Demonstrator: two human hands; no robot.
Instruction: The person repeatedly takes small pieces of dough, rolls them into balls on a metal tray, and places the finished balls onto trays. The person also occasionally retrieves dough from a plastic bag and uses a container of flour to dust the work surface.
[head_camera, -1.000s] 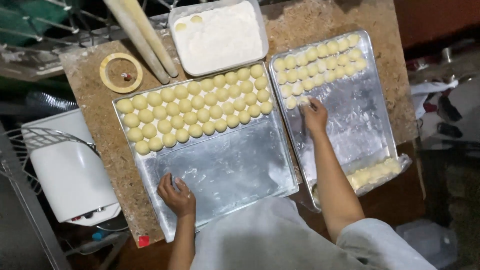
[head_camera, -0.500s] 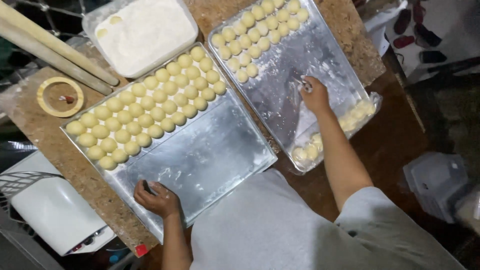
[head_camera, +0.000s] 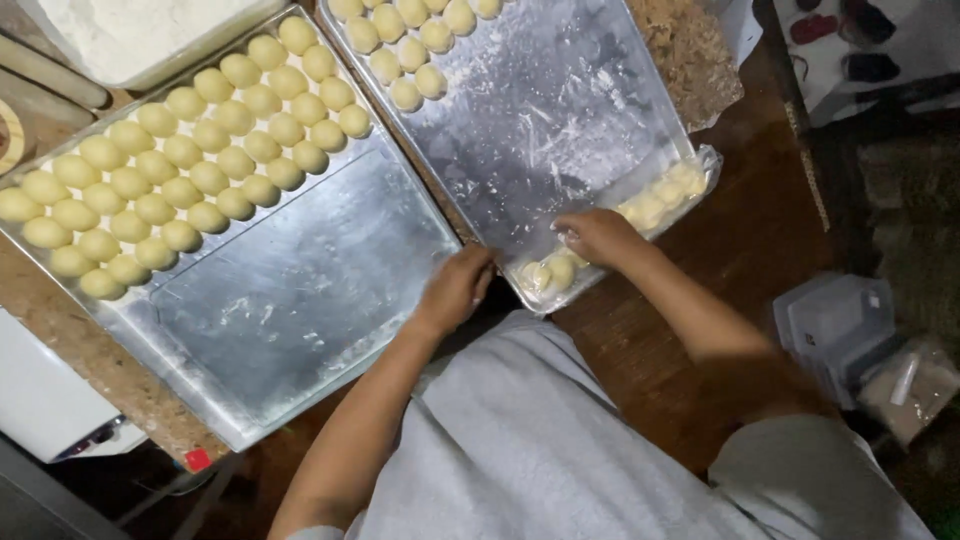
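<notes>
While you are looking down through the head camera, your right hand (head_camera: 598, 236) is curling over the near edge of the right tray (head_camera: 560, 120), its fingers closing on one of the dough balls (head_camera: 552, 272) bunched in the clear plastic wrap (head_camera: 700, 160) along that rim. Your left hand (head_camera: 455, 288) is resting loosely bent at the gap where the two trays meet, holding nothing that you can see, its fingertips touching the near corner of the left tray (head_camera: 300, 300).

Judging from this, you are picking a ball out of the wrapped batch. The pick is calling for a light pinch, since the dough is looking soft enough to dent.

The balls are looking pale yellow, round and smooth, much alike in size. On the left tray they are sitting in tidy touching rows (head_camera: 190, 150) over the far half, with the near half showing bare, flour-dusted metal. On the right tray a small cluster (head_camera: 410, 40) is filling the far corner, with floury smears across the middle. A tub of white flour (head_camera: 130, 35) is standing beyond the left tray on the bench (head_camera: 690, 50).
</notes>
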